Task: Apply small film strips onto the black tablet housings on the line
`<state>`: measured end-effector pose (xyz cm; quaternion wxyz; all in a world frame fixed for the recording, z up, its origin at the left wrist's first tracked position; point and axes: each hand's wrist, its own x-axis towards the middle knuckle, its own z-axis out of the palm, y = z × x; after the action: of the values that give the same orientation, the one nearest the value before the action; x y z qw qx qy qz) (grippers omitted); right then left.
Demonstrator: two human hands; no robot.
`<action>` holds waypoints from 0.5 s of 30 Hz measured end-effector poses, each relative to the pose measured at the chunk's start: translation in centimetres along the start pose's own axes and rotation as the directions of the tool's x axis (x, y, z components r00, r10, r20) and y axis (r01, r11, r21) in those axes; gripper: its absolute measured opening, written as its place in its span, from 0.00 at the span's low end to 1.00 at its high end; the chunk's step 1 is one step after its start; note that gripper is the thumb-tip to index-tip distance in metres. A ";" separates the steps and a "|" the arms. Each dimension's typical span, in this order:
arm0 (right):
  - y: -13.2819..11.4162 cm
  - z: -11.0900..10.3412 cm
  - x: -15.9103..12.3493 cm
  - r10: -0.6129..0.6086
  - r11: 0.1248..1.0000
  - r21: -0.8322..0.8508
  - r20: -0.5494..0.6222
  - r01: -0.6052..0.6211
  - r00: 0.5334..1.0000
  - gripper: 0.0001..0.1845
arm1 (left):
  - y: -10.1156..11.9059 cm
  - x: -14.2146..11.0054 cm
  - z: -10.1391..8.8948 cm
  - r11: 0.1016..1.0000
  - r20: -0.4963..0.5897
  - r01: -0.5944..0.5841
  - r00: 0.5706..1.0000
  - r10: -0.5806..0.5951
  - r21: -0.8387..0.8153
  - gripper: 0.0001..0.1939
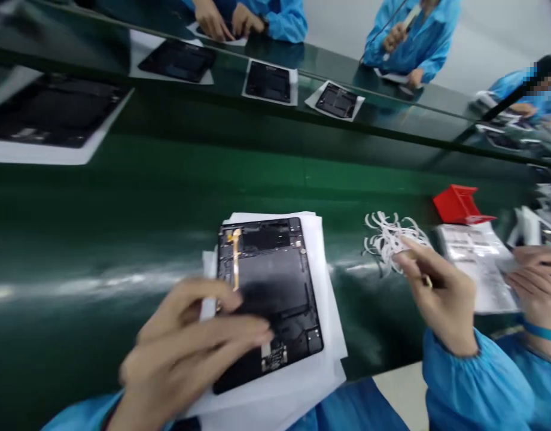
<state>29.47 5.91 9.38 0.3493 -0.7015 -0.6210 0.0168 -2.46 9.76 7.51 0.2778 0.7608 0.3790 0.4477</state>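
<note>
An open tablet housing (275, 281), black with a gold flex cable (236, 257) near its upper left corner, lies on stacked white sheets (322, 299) at the table's front edge. My left hand (189, 347) is over its left side, somewhat blurred, fingers stretched and apart with nothing between them. Whether the fingertips touch the housing I cannot tell. To the right, my right hand (441, 287) has thumb and forefinger closed at the edge of a pile of curled white strips (387, 239). What sits in that pinch is hidden. A small gold-coloured bit (426, 280) shows among its fingers.
A red bin (459, 205) and clear plastic packets (470, 245) sit right of the strips. A neighbour's hand (539, 281) is close at far right. More housings (268, 81) on paper line the raised shelf (302, 129), with co-workers (279, 21) behind.
</note>
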 end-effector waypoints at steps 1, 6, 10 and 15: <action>-2.2 0.6 0.2 -0.077 0.991 0.121 0.163 0.057 0.984 0.15 | -0.3 1.1 0.3 1.000 -0.012 -0.023 1.000 0.023 -0.016 0.02; -9.0 5.6 1.1 -0.398 0.833 0.546 0.483 0.086 0.780 0.21 | -2.0 3.9 1.8 0.989 0.044 0.098 0.995 -0.094 -0.108 0.09; -8.9 8.6 2.2 -0.393 0.751 0.660 0.478 -0.027 0.786 0.19 | -2.5 4.7 1.8 0.938 0.157 0.218 0.971 -0.180 -0.271 0.10; -8.1 9.6 3.1 -0.372 0.747 0.660 0.506 -0.073 0.778 0.09 | -2.3 1.3 1.3 0.964 0.064 0.253 0.967 -0.249 -0.079 0.12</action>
<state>18.82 13.04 7.54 0.3500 -0.4366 -0.7114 0.4251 -1.65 12.03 5.83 0.3749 0.7055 0.4450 0.4046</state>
